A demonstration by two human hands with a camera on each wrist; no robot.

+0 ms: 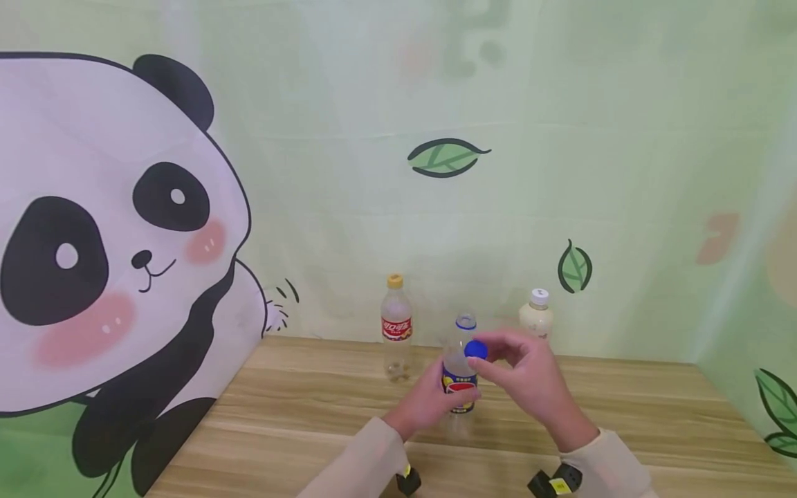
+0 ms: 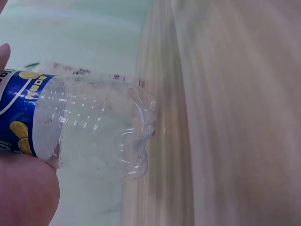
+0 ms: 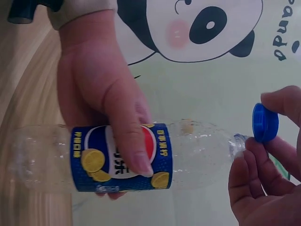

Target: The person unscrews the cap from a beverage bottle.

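A clear plastic soda bottle [image 1: 461,360] with a blue lemon-patterned label stands upright in my left hand [image 1: 428,401], its neck uncovered. The left fingers and thumb wrap round the label, as the right wrist view also shows. My right hand [image 1: 532,377] pinches a blue bottle cap [image 3: 264,123] between thumb and fingers. That cap is apart from the bottle's mouth, just beside the neck. In the left wrist view the clear bottle base [image 2: 136,132] shows near the tabletop; whether it touches, I cannot tell.
Behind on the wood-grain table [image 1: 299,408] stands a clear bottle [image 1: 396,325] with a red label and yellow cap. A cream-coloured bottle [image 1: 537,318] with a white cap stands partly behind the right hand. A printed panda backdrop [image 1: 349,207] encloses the table.
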